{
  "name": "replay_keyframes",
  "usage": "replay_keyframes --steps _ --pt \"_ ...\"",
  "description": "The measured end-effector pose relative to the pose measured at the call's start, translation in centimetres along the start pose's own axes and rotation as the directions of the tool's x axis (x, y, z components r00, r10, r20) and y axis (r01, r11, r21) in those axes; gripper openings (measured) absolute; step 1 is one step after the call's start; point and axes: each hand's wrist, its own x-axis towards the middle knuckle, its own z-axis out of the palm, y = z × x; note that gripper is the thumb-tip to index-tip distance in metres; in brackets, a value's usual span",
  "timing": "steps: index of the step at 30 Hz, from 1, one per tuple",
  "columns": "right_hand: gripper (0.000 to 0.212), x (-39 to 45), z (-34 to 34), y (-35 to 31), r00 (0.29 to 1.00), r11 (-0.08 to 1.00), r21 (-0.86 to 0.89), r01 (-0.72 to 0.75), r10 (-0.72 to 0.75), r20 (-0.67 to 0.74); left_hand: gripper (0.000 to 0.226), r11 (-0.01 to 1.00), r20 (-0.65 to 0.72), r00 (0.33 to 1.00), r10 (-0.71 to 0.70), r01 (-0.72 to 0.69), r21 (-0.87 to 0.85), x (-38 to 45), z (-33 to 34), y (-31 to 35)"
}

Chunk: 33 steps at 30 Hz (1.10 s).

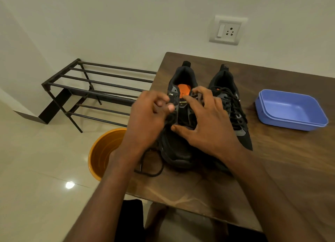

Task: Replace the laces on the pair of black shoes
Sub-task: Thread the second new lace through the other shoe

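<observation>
Left shoe: your black lace-up shoe with the orange insole [178,132] is sitting on the dark wooden desk [272,169], toe pointing toward you, upper eyelets unlaced.
Right shoe: the second black shoe [228,103] is standing just beside it, laced.
Left hand [145,122]: you're curling its grip closed at the near shoe's left eyelet row; can't tell if the lace is pinched.
Right hand [208,125]: you're spreading its fingers over the tongue, fingertips touching the right eyelets, grip loose.
Lace: a black lace [150,166] is trailing off the shoe onto the desk edge.
Blue plastic tray [290,109]: lying on the desk, well apart to the right.
Orange bucket [103,151]: standing on the floor beside the desk.
</observation>
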Motion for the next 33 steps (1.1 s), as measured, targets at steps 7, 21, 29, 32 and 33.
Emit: replay_keyframes --steps 7,21,29,32,33 --pt "0.095 0.0 0.0 -0.3 1.000 1.000 0.008 -0.007 0.007 -0.002 0.014 0.924 -0.038 0.997 -0.066 0.046 -0.379 0.1 -0.6 1.6" --pt "0.097 -0.1 0.3 -0.7 0.997 0.999 0.030 -0.038 0.040 -0.071 0.016 0.999 0.044 0.998 -0.037 0.036 0.025 0.0 0.3 0.3" --pt "0.097 -0.1 0.3 -0.7 0.996 0.996 0.073 -0.045 0.050 -0.073 0.016 0.824 -0.118 0.972 -0.203 0.104 -0.557 0.5 -1.9 0.6" --pt "0.096 -0.1 0.5 -0.6 0.995 0.996 0.083 -0.034 0.041 -0.090 0.025 0.984 0.028 0.988 -0.155 0.156 -0.091 0.1 -0.5 -0.2" --pt "0.096 -0.1 0.5 -0.6 0.995 0.996 0.084 -0.034 0.041 -0.092 0.020 0.991 0.070 0.988 -0.136 0.136 0.003 0.0 0.0 -0.3"
